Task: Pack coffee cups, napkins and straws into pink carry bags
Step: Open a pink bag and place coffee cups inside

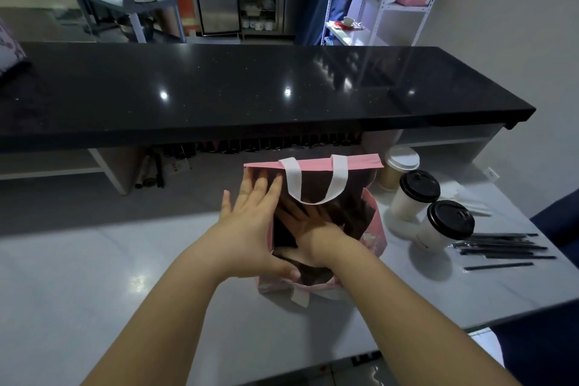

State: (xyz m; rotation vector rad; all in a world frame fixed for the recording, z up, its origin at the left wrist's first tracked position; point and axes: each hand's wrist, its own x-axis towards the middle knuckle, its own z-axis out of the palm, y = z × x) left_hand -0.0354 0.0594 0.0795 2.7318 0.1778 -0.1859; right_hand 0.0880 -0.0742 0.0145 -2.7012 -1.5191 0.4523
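Now spreading the pink bag point(374, 230), left hand point(250, 222) flat outside, right hand point(313, 226) splayed inside; next, likely lifting a cup point(416, 194) at right.

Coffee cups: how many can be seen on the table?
3, all right of the pink bag: a white-lidded cup at the back, a black-lidded cup before it, a second black-lidded cup nearest. The bag could hide more.
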